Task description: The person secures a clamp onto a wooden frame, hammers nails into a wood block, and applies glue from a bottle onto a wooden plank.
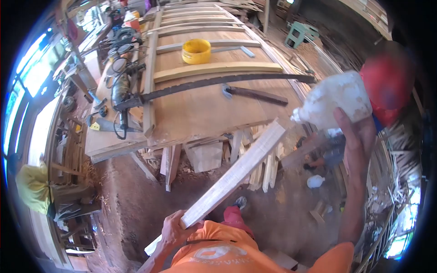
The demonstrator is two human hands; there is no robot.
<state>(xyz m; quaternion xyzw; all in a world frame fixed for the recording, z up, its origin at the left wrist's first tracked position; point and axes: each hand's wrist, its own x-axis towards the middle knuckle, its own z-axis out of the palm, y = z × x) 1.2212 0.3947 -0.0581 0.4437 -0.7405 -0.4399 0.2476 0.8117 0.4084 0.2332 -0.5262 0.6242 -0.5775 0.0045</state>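
My left hand (pixel 175 230) is wrapped round the lower end of a long pale wooden strip (pixel 236 175), close to my body. The strip slants up and away to the right. Raised at the right, my right hand (pixel 357 136) grips a whitish, smudged plastic bottle (pixel 339 100). The bottle is tipped on its side, its narrow mouth pointing left, near the strip's far end. I cannot tell whether anything flows from it. Beyond lies a hammer (pixel 257 94) on a wooden panel.
A framed panel (pixel 195 109) on the bench holds a yellow tub (pixel 196 51), a long clamp (pixel 214 84) and an angle grinder (pixel 119 91). A person in a red cap (pixel 387 86) is close at right. Wood offcuts (pixel 268 170) and another white bottle (pixel 315 182) lie below.
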